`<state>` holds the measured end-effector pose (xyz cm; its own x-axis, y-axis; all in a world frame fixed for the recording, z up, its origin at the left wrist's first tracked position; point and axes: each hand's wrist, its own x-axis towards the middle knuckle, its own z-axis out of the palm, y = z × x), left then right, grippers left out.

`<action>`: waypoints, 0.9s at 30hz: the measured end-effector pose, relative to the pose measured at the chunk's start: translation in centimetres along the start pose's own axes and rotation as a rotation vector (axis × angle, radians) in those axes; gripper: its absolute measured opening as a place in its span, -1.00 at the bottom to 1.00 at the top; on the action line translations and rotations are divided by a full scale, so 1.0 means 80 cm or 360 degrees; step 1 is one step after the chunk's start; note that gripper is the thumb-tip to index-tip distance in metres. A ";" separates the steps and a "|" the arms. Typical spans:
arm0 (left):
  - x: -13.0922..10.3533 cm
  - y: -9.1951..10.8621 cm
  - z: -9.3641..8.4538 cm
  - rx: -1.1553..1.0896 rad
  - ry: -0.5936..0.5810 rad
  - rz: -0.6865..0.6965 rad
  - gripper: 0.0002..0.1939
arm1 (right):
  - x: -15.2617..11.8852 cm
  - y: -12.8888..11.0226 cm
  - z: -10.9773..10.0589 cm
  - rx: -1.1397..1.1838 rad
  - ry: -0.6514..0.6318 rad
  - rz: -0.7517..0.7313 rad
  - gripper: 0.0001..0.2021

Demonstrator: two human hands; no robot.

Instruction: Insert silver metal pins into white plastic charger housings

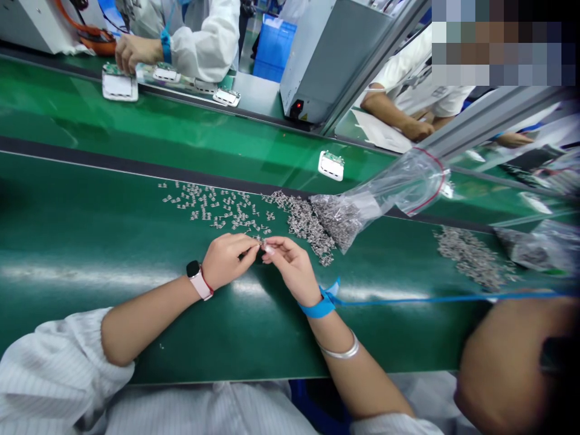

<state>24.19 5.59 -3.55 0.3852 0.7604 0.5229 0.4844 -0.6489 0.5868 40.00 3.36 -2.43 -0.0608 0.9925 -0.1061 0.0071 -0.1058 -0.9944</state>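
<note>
The step in hand looks like fine two-handed work on a tiny metal piece (261,241), left of the plastic bag (347,214) on the bench (99,223); the next move calls for a steady, light pinch. Left hand (229,261) and right hand (292,263) meet at the fingertips, both pinched narrow, apparently on that piece. The forearms angle inward. Against the bag's left side lies a dense heap (306,223), and farther left a looser scatter (239,219).

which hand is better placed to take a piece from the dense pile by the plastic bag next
Probably the right hand: it is nearer the dense pile of silvery pieces beside the plastic bag. The left hand lies farther away, and would likely have to pass the right.
</note>
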 end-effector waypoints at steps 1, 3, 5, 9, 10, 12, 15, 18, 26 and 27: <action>-0.001 0.000 0.000 0.0034 -0.0013 0.0028 -0.80 | 0.000 -0.001 -0.001 -0.0085 0.0035 -0.0074 -0.77; -0.001 0.001 0.000 0.0098 -0.0047 0.0078 -0.79 | -0.001 -0.003 -0.003 -0.0259 0.0049 -0.0228 -0.80; -0.001 0.002 0.000 0.0154 -0.0088 0.0112 -0.77 | -0.002 -0.005 -0.004 -0.0418 0.0020 -0.0372 -0.86; 0.000 0.005 -0.001 0.0139 -0.0150 0.0091 -0.76 | -0.004 -0.010 -0.004 -0.0671 0.0042 -0.0609 -0.90; 0.001 0.006 -0.001 0.0104 -0.0156 0.0060 -0.77 | -0.005 -0.011 -0.004 -0.0708 0.0047 -0.0653 -0.89; 0.001 0.006 -0.001 0.0021 -0.0180 -0.0016 -0.78 | -0.005 -0.012 -0.004 -0.0735 0.0044 -0.0711 -0.87; 0.002 0.006 -0.003 -0.0089 -0.0228 -0.0088 -0.79 | -0.005 -0.010 -0.004 -0.0617 0.0053 -0.0630 -0.89; 0.003 0.007 -0.004 -0.0158 -0.0224 -0.0111 -0.80 | -0.002 -0.003 -0.006 -0.0239 0.0060 -0.0288 -0.90; 0.003 0.007 -0.004 -0.0150 -0.0198 -0.0122 -0.78 | 0.002 0.006 -0.010 0.0197 -0.0013 0.0032 -0.82; 0.003 0.006 -0.003 -0.0138 -0.0196 -0.0126 -0.79 | 0.001 0.004 -0.009 0.0117 -0.0005 -0.0010 -0.84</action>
<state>24.32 5.41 -2.97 0.4443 0.8034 0.3963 0.4496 -0.5826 0.6771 40.74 3.45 -2.78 -0.0634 0.9930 -0.0994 -0.0665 -0.1036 -0.9924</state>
